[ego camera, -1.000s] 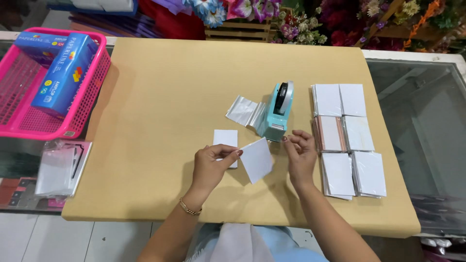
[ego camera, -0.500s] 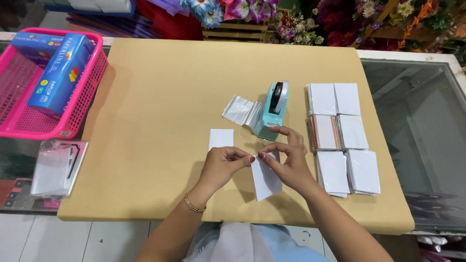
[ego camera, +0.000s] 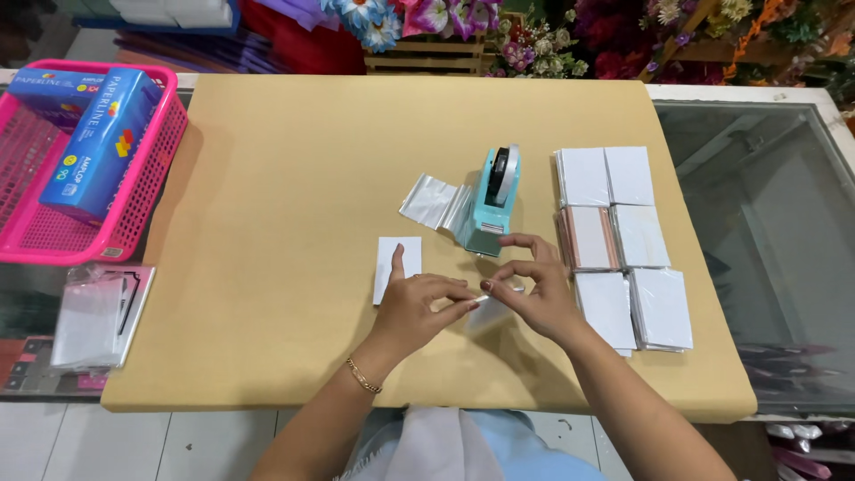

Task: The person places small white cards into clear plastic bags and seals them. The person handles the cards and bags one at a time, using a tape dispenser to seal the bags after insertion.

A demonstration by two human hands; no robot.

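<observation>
Here both hands [ego camera: 481, 298] pinch a small clear sleeve [ego camera: 492, 310] between fingertips.

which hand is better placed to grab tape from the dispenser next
Right, probably. The right hand lies just below the teal tape dispenser, nearly touching its base. The left hand sits farther left by the white card, pinching the small white packet that both hands hold.
</observation>
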